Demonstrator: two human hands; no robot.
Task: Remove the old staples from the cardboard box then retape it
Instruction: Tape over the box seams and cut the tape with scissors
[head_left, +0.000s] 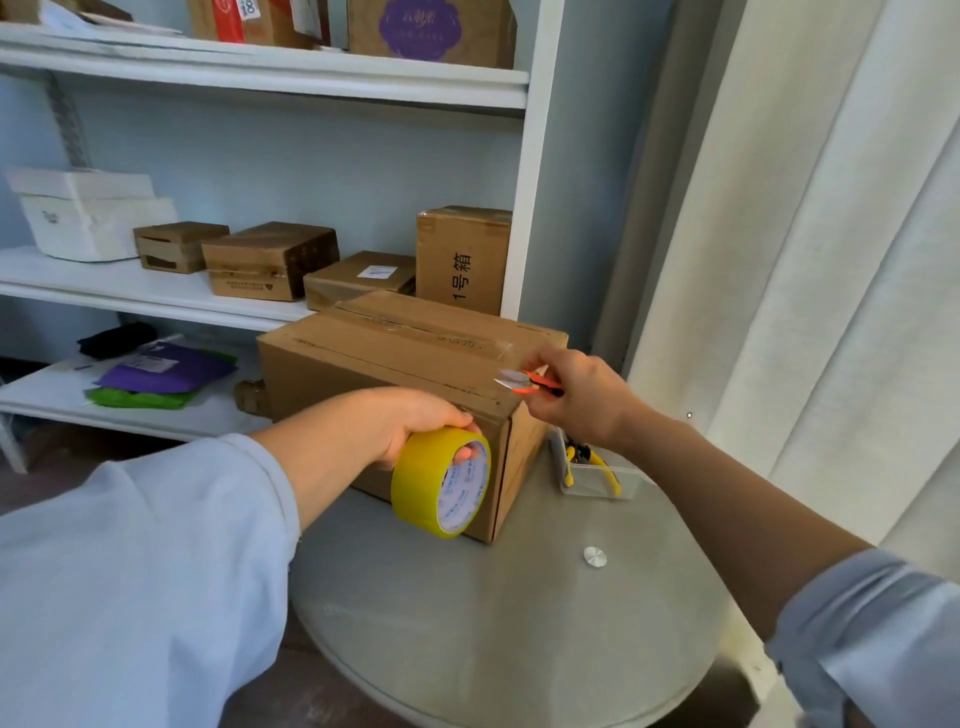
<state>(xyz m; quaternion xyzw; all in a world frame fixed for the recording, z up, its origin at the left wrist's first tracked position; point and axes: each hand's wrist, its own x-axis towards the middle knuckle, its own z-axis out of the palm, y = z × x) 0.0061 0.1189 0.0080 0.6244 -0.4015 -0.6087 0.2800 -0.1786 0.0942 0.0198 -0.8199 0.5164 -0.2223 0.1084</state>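
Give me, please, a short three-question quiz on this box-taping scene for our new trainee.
1. True or false: the left hand holds the yellow tape roll against the cardboard box.
2. What does the right hand hold? A) pliers B) orange snips C) a stapler
3. Fill in: the yellow-handled pliers lie in a clear ____ beside the box.

Key: 1 true. 2 B, the orange snips, blades at the box's top edge. 3 tray.

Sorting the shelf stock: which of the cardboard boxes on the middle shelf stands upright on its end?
The tall box with large black printed characters, at the shelf's right end. The other three boxes beside it lie low and flat.
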